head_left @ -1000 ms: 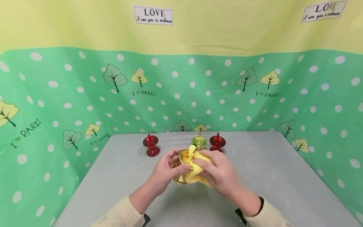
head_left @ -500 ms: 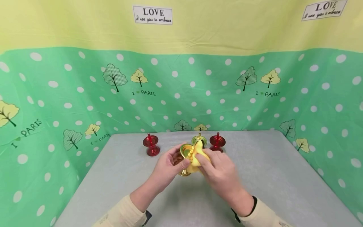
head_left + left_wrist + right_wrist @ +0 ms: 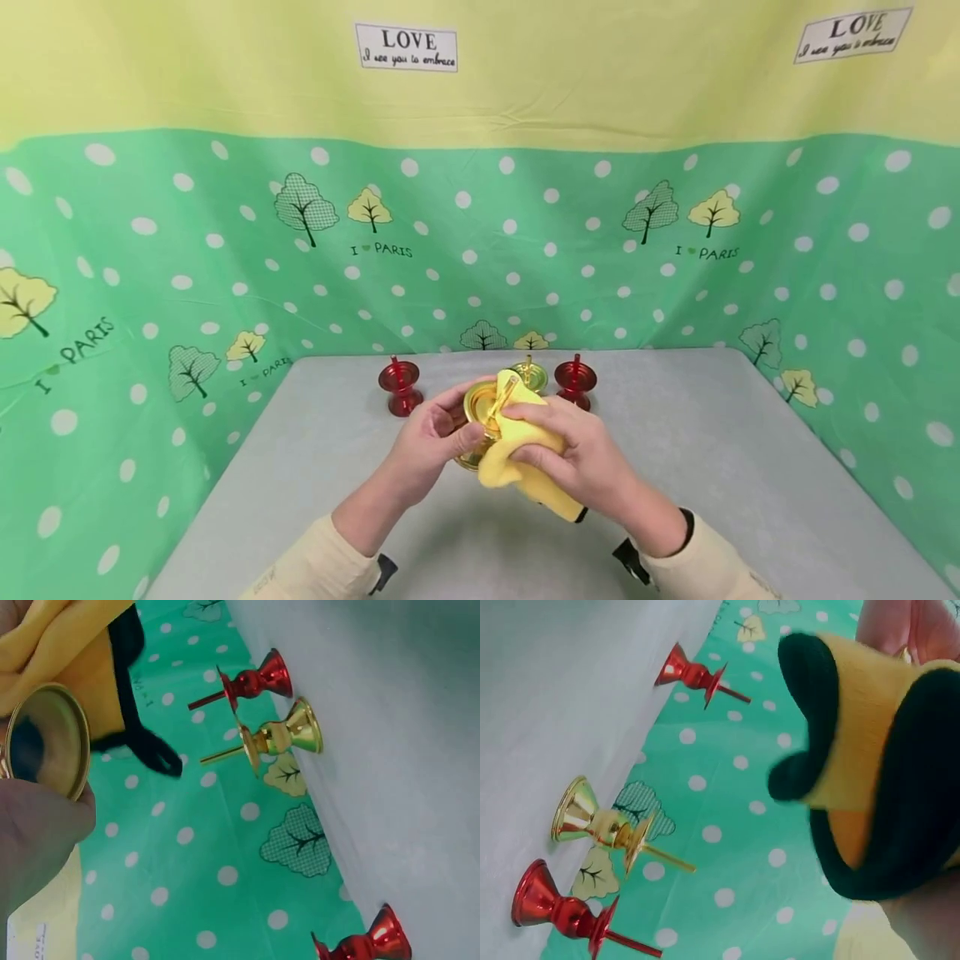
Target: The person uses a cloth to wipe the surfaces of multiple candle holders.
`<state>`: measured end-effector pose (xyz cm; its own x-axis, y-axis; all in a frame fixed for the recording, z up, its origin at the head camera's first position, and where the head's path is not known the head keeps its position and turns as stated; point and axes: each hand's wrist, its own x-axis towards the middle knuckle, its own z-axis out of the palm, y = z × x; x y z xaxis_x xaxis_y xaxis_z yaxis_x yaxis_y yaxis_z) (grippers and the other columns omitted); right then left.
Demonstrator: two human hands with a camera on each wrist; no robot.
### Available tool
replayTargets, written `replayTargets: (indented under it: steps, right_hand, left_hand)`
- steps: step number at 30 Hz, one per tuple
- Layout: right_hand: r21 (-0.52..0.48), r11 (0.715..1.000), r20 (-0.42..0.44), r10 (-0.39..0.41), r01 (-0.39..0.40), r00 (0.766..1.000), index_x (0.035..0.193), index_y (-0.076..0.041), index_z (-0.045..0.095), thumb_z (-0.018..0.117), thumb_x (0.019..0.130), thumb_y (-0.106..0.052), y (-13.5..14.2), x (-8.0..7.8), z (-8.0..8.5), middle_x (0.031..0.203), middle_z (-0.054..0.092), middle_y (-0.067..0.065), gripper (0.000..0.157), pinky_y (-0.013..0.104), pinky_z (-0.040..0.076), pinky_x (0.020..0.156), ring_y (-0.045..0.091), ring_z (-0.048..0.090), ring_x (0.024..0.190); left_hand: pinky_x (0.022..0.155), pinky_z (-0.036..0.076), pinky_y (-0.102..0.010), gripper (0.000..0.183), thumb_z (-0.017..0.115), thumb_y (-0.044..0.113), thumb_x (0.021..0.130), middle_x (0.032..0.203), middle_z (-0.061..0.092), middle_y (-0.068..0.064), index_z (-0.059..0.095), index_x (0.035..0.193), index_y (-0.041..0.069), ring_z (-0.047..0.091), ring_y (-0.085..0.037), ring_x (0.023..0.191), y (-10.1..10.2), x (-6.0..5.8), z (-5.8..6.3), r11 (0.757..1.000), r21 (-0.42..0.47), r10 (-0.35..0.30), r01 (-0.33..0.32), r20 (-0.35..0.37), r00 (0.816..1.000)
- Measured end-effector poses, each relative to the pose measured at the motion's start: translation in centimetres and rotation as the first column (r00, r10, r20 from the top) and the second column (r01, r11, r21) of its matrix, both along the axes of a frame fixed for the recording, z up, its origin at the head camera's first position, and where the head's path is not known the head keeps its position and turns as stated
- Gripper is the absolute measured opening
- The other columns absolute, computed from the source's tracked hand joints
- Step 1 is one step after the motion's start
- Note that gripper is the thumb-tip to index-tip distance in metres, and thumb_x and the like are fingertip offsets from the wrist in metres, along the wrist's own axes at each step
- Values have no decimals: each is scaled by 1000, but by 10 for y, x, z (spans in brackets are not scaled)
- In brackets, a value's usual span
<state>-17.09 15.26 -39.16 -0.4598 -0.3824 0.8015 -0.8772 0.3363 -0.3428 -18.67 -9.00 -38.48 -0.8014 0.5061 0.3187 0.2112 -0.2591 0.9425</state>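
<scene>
My left hand grips a shiny gold candlestick above the table, thumb at the dish's near edge. The dish tilts toward the head camera, and its spike lies against a yellow cloth. My right hand holds that cloth with bent fingers around the spike. A dark trim edges the cloth in the right wrist view. In the left wrist view the candlestick's round base faces the camera. Cloth and fingers cover part of its stem.
Behind my hands, a second gold candlestick stands upright beside a red candlestick. Another red candlestick stands farther left. They are on a grey tabletop, with a green and yellow printed curtain around it.
The right hand has shifted the cloth along the spike, and its loose end now hangs lower. The held candlestick has turned and moved slightly left. The standing candlesticks have stayed in place.
</scene>
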Motion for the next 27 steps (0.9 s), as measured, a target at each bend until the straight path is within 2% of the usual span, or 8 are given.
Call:
replayTargets:
  steps: [3,6,11,13,17,20,24,27]
  right_hand:
    - [17,1000,-122,-19,21,992,130,-18,74,74,100,-41,1,2,1,102,74,3,38,17,54,70,12,62,85]
    - [26,1000,-218,14,-8,976,130,-15,74,71,102,-41,4,-1,3,101,74,6,39,18,54,70,14,63,84]
    - [50,998,-217,55,-45,975,131,-12,72,67,103,-42,12,-9,8,107,75,8,41,21,55,72,16,65,89]
    - [69,998,-208,6,9,978,131,-14,72,65,104,-44,12,-6,8,105,74,6,42,19,54,70,14,63,87]
    - [97,988,-211,-97,119,973,131,-17,73,64,104,-47,5,5,4,98,71,3,41,16,55,66,10,60,80]
    - [81,991,-164,-88,102,983,129,-17,74,66,102,-49,3,5,4,98,72,3,43,16,55,68,11,62,81]
    - [48,999,-70,-18,21,997,129,-15,74,66,99,-50,5,-3,9,108,77,6,47,18,58,79,15,70,93]
    - [79,996,-151,-27,39,988,131,-15,73,65,103,-47,5,-4,11,108,76,7,44,19,60,77,16,70,90]
  left_hand:
    - [93,63,-27,72,76,30,102,132,73,8,46,157,-5,71,-9,116,1,2,2,1000,-3,-15,15,-14,1000]
    - [94,63,-27,70,74,30,103,131,73,7,46,156,-7,72,-8,115,-2,2,3,997,3,-81,81,-33,996]
    - [96,63,-28,65,66,30,108,127,76,4,46,151,-13,74,-8,112,-7,-3,2,973,37,-228,229,-17,973]
    - [94,63,-28,65,66,32,107,126,76,4,47,152,-11,74,-8,110,-8,-4,2,976,26,-216,216,-3,976]
    - [90,64,-28,67,70,35,105,125,74,3,49,154,-6,74,-10,107,-5,-3,3,994,-44,-101,100,-28,994]
    - [93,64,-29,62,68,32,107,129,74,4,50,154,-5,73,-10,110,-5,-2,4,995,-41,-89,87,-47,995]
    - [91,64,-26,35,52,21,111,118,78,6,62,139,2,76,-6,104,-10,-4,4,970,71,-232,232,-8,973]
    - [85,63,-22,30,40,18,112,106,81,9,68,122,13,77,-2,94,-12,-7,4,934,116,-342,338,19,940]
